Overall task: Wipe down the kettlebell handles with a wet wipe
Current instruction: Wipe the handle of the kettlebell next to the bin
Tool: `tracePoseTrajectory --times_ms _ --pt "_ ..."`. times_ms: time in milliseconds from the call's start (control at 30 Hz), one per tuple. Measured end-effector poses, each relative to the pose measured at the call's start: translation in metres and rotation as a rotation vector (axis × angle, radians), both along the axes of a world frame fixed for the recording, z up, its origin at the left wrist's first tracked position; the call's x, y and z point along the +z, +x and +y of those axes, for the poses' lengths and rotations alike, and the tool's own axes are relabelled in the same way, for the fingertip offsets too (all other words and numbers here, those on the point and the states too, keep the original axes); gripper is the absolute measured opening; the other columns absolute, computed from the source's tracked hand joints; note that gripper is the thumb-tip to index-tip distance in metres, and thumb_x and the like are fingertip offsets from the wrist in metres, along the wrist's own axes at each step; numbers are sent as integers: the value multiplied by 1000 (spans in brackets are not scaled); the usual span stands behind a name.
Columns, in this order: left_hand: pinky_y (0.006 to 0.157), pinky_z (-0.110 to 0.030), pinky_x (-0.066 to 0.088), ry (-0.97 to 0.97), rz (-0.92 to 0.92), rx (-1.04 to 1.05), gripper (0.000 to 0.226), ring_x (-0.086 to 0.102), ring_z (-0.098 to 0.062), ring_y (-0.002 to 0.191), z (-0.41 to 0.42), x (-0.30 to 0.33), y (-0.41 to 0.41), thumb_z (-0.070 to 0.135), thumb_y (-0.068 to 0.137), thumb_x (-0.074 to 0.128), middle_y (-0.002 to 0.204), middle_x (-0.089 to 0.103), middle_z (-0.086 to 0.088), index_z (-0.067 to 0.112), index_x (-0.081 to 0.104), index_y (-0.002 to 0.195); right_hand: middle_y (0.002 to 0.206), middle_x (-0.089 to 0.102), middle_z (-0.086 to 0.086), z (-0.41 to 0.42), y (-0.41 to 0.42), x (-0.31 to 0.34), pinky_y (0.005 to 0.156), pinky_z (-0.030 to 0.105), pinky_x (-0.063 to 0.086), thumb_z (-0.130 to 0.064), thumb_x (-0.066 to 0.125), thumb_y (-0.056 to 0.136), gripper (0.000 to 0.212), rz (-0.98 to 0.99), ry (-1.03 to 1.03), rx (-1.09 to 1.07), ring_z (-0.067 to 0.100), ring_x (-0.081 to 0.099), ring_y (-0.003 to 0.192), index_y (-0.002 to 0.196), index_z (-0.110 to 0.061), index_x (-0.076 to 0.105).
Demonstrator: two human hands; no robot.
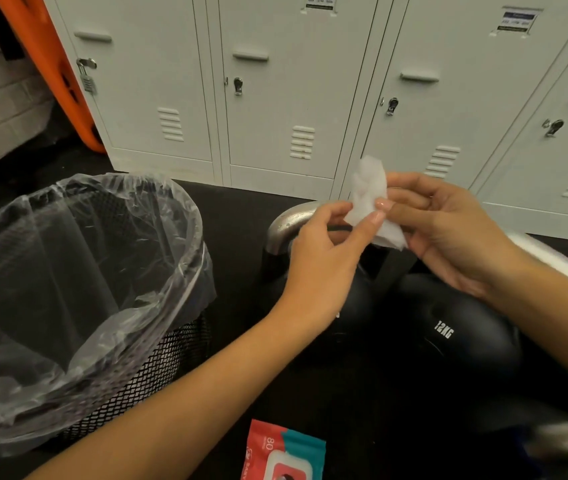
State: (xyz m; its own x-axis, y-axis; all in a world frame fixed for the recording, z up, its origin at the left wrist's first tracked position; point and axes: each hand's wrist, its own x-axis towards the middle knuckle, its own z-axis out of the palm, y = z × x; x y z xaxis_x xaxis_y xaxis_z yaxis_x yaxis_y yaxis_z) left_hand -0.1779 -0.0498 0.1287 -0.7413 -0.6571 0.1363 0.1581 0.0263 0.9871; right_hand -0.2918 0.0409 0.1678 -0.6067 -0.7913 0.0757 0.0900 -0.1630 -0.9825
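From the head camera: both hands are up, the left hand [324, 247] and right hand [448, 230] each pinching the wet wipe [370, 199] between them, likely unfolding it to get a broad wiping face. Just beneath the hands sit the kettlebell handles [289, 220], unwiped so far by my guess. Left of the left hand, the lined bin [185, 216] waits for the used wipe; the wipes pack [284, 452] lies nearer the body.

I am seeing a mesh bin [157, 368] with a clear liner [78, 271] standing on the dark floor [241, 209] before grey lockers [275, 98]; an orange board [50, 64] is leaning beside them.
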Motion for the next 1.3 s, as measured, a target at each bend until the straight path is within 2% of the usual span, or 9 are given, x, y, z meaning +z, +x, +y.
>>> tracePoseTrajectory --times_ms 200,367,500,600,767,867,1000,1200,1300 --pt "75 -30 59 41 86 98 18 73 -15 83 -9 6 -1 16 85 71 92 73 -7 7 64 99 90 75 8 -2 4 -1 71 32 60 -3 69 73 38 40 -30 -50 23 74 87 110 -4 62" --pt "75 -35 60 -146 94 144 10 72 -14 84 -13 7 2 19 88 70 92 72 -2 15 62 85 89 64 11 -2 0 -2 83 44 58 -16 79 66 54 164 45 -112 27 69 87 117 -13 63" --pt "76 -34 58 -243 85 148 12 67 -15 91 -22 13 4 20 90 67 96 66 0 22 57 84 62 45 1 2 -8 4 69 26 53 -18 78 66 43 174 133 -22 13 55 63 107 -14 68" --pt "72 -45 59 -240 78 67 11 69 -20 85 -23 15 5 20 93 63 95 66 -2 20 54 87 61 32 2 8 -14 6 68 21 50 -21 84 63 30 222 217 59 12 47 62 89 -14 70" --pt "62 -28 58 -205 51 -90 10 70 -13 83 -15 19 5 19 95 59 90 66 3 19 50 90 78 61 0 16 -19 6 67 22 51 -11 84 67 32 295 222 117 13 61 77 70 -20 53" --pt "66 -27 59 -143 69 -120 9 70 -15 84 -15 18 4 17 94 60 91 68 0 16 52 91 89 62 -2 21 -24 9 70 23 57 -6 77 64 32 173 173 158 15 66 78 83 -17 54" --pt "58 -23 55 -95 76 -131 9 70 -14 79 -14 15 3 13 93 62 95 68 -6 13 54 93 97 66 -3 26 -30 14 73 26 58 -11 79 58 62 145 225 156 13 69 88 116 -26 62" --pt "63 -32 60 -54 72 -159 13 71 -17 76 -7 5 -1 6 89 66 85 65 -3 11 54 86 91 69 5 35 -52 18 67 23 58 -10 80 57 51 105 295 252 16 71 84 106 -22 71" --pt "66 -32 60 -44 38 -183 15 71 -22 77 1 -3 -1 5 88 67 90 65 -11 11 54 85 101 72 9 44 -64 15 70 25 59 -16 96 44 69 107 392 343 20 72 88 108 -20 72"
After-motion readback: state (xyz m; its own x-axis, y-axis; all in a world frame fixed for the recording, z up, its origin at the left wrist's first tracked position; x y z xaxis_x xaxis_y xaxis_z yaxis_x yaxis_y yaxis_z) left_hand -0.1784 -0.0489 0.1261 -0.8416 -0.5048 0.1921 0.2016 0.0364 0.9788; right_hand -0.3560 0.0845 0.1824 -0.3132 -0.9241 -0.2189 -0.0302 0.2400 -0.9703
